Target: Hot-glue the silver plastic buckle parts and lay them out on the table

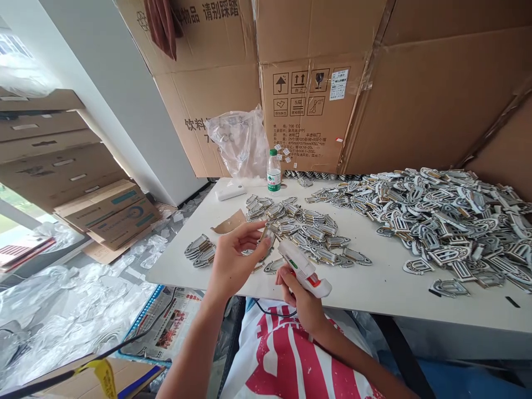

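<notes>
Near the table's front edge, my left hand [238,256] pinches a small arched grey-and-white piece [269,235] between thumb and fingers. My right hand [297,293] is wrapped round the handle of a white glue gun [302,267] with a red trigger. The gun's nozzle points up and left, close to the held piece; whether they touch is too small to tell. Behind both hands lies a spread of similar arched pieces [312,231]. A smaller stack of them [200,250] sits left of my left hand.
A large heap of arched pieces [440,216] covers the table's right side. At the back stand a green-capped bottle [274,172] and a clear plastic bag [243,141]. Torn cardboard [229,221] lies behind my left hand. Cardboard [307,111] walls the table's rear.
</notes>
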{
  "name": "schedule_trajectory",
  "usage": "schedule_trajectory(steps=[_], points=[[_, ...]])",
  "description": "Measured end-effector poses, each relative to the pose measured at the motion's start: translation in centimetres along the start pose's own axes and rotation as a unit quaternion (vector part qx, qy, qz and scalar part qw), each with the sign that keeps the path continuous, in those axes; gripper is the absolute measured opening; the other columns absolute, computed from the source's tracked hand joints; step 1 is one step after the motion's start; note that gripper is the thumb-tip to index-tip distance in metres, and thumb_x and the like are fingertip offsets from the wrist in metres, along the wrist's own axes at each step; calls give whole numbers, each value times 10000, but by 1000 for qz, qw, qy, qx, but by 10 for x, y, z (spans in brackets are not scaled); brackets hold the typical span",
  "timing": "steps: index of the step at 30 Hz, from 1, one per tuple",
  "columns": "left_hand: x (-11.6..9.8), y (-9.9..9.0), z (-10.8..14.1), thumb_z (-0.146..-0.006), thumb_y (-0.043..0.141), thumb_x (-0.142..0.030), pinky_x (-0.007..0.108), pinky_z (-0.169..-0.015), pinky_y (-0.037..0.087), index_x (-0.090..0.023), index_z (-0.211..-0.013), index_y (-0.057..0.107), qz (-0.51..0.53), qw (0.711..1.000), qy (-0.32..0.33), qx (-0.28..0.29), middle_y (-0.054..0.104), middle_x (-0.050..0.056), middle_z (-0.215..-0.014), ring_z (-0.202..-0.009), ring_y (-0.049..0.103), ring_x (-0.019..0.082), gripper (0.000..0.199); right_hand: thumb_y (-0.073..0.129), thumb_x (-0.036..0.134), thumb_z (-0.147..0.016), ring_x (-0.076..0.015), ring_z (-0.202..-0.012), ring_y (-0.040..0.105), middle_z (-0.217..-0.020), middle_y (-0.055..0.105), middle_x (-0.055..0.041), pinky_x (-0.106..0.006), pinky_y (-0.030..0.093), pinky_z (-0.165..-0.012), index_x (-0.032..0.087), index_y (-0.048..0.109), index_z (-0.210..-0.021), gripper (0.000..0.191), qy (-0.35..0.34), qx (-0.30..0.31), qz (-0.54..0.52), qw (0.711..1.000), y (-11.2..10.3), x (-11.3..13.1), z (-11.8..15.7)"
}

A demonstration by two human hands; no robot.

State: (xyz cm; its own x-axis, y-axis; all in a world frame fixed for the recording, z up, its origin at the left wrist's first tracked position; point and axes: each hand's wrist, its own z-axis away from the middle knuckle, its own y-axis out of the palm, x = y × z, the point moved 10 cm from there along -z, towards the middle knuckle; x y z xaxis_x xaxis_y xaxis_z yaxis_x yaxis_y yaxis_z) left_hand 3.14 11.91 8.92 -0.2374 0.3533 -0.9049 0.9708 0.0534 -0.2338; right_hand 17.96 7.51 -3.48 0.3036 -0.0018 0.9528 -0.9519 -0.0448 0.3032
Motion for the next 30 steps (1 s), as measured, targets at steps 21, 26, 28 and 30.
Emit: schedule_trajectory(steps=[21, 26, 28, 30], points=[[-16, -3, 7, -900, 832, -285, 326, -772, 703, -206, -1199, 853, -49, 997, 47, -20, 831, 35, -903, -808, 787, 186, 311, 764, 773, -871, -103, -484, 268, -543, 438, 64, -276, 294, -475, 222, 666, -682, 591, 8, -55, 13, 998, -8, 7, 4], [-35, 1, 13, -987, 758, -244, 329, -812, 680, -213, -1229, 833, -135, 980, 141, -32, 843, 38, -975, -824, 785, 178, 255, 777, 766, -873, -90, -477, 312, -705, 622, 10, -273, 291, -467, 209, 800, -879, 557, 3, -80, 1, 997, -10, 8, 5], [-43, 1, 15, -1018, 727, -231, 326, -813, 659, -219, -1235, 824, -175, 967, 183, -34, 838, 37, -976, -824, 776, 174, 239, 767, 742, -894, -85, -470, 308, -715, 627, 12, -271, 270, -462, 210, 804, -905, 534, 1, -77, -5, 997, -10, 8, 5], [-48, 3, 15, -1048, 692, -225, 327, -805, 631, -223, -1249, 814, -218, 951, 220, -20, 826, 35, -948, -830, 765, 178, 235, 765, 703, -911, -82, -465, 299, -714, 632, 16, -270, 251, -458, 209, 800, -933, 495, 3, -66, -12, 998, -7, 10, 4]])
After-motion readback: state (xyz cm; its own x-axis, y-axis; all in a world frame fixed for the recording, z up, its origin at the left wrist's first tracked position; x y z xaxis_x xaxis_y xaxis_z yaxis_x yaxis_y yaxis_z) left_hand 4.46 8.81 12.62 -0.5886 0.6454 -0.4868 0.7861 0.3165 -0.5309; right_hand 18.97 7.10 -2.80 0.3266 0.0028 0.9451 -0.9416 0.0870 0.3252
